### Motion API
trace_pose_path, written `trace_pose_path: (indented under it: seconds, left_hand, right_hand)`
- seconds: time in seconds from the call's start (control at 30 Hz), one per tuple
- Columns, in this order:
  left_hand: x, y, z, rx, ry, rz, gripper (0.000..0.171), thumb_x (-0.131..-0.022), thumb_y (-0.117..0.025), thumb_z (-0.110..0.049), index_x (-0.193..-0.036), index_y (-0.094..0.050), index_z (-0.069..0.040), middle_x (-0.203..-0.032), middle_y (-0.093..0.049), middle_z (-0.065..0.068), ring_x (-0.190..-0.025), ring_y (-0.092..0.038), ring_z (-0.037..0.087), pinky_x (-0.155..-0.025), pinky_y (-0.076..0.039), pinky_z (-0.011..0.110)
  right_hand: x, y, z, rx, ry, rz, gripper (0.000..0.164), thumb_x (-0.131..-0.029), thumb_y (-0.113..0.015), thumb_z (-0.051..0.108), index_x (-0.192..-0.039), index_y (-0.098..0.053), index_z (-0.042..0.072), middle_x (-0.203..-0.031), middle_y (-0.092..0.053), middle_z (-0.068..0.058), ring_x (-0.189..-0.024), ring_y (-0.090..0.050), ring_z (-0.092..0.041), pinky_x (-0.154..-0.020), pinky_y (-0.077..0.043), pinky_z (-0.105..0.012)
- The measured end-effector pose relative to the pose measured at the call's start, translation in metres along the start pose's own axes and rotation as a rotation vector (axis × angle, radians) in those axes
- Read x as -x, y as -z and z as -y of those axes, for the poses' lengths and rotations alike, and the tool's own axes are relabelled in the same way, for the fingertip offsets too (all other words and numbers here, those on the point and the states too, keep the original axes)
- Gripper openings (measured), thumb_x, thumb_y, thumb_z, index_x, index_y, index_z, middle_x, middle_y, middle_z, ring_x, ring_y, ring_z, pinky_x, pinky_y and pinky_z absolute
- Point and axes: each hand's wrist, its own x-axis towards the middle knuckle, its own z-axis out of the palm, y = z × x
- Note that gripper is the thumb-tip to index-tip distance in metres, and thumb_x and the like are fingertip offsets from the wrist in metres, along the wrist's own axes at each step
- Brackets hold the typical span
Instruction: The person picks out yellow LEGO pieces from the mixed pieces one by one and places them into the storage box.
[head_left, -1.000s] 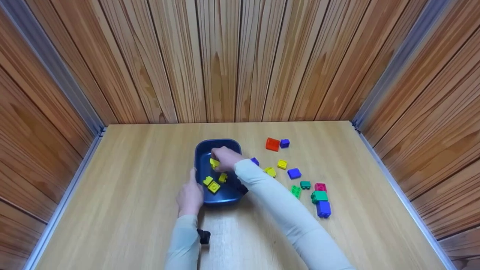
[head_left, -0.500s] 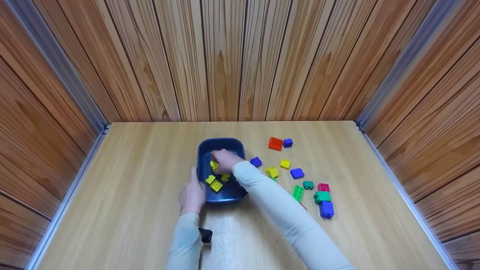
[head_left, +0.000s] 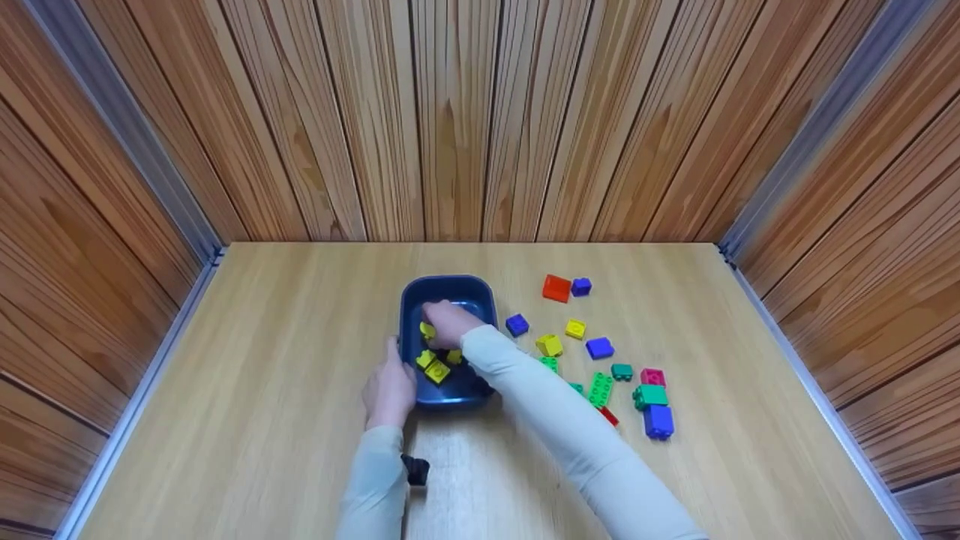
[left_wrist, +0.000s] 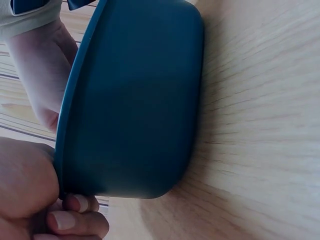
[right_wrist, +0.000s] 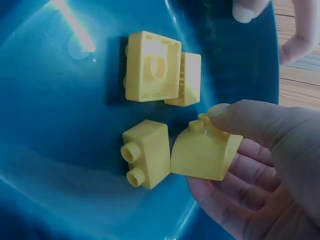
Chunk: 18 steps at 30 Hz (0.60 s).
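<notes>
My left hand (head_left: pixel 388 386) grips the left rim of a dark blue plastic tub (left_wrist: pixel 130 100). In the left wrist view its thumb side is inside and its curled fingertips (left_wrist: pixel 64 220) are under the rim's edge. My right hand (head_left: pixel 450 322) is inside the tub and pinches a yellow curved toy brick (right_wrist: pixel 202 152) between thumb and fingers. Its studs face the thumb. Beside it on the tub floor lies a two-stud yellow brick (right_wrist: pixel 146 154). A square yellow brick (right_wrist: pixel 152 67) shows its hollow side, with a sloped yellow brick (right_wrist: pixel 187 80) against it.
Right of the tub, loose bricks are scattered on the wooden table (head_left: pixel 285 337): red (head_left: pixel 556 289), blue (head_left: pixel 599 348), yellow (head_left: pixel 549 345), green (head_left: pixel 600 389) and pink (head_left: pixel 652 377). My right forearm (head_left: pixel 555 420) crosses over the table beside them. Wooden panels stand behind and at both sides.
The head view has shifted, so the scene sits further right. My right hand with the yellow brick has edged left within the tub, and its forearm uncovers green and red bricks.
</notes>
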Motion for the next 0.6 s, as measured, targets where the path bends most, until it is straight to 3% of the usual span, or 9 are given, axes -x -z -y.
trace_pose_path:
  seconds: [0.4, 0.6]
  left_hand:
    - [-0.002, 0.0, 0.001, 0.013, 0.019, 0.037, 0.053, -0.097, -0.051, -0.015, -0.146, -0.033, -0.005, -0.104, -0.064, 0.021, -0.082, -0.062, 0.033, -0.073, -0.048, 0.048]
    - [-0.002, 0.0, -0.001, 0.014, 0.051, 0.062, 0.056, -0.098, -0.05, -0.016, -0.149, -0.029, -0.006, -0.106, -0.064, 0.021, -0.087, -0.061, 0.033, -0.078, -0.047, 0.049]
  right_hand:
    - [-0.001, -0.007, -0.003, -0.057, -0.028, 0.041, 0.033, -0.084, -0.072, 0.012, -0.114, -0.058, 0.011, -0.106, -0.062, -0.002, -0.097, -0.06, -0.016, -0.083, -0.05, -0.033]
    - [0.001, -0.003, -0.011, -0.097, -0.057, 0.06, 0.038, -0.085, -0.073, 0.019, -0.12, -0.058, 0.012, -0.108, -0.062, -0.002, -0.096, -0.058, -0.017, -0.082, -0.049, -0.034]
